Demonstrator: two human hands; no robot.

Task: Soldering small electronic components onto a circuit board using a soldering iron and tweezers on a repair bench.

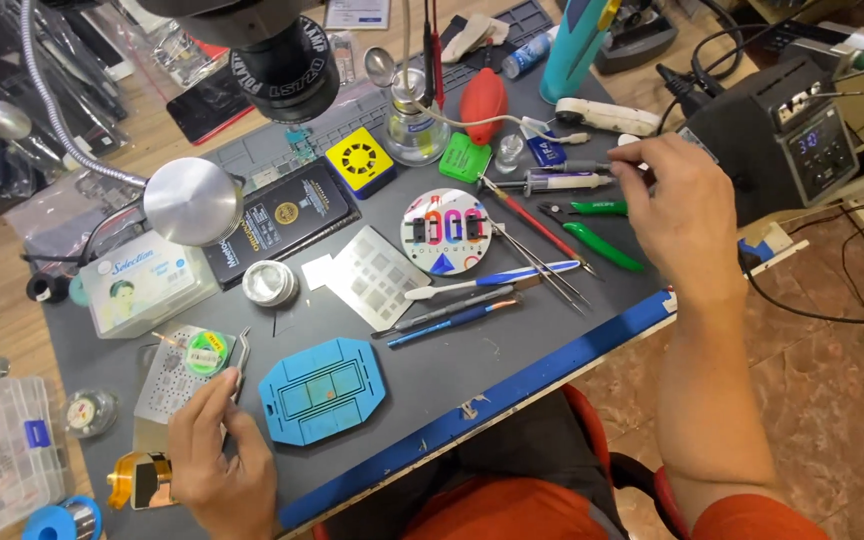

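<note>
Left hand (217,450), at seven o'clock on the grey-matted bench (512,350), pinches slim metal tweezers (239,362), tips angled clear of the blue octagonal holding fixture (322,390) just beside. Right hand (677,215), at two o'clock, grips a slender grey pen-like tool (627,150) near the black soldering station (787,140).
</note>
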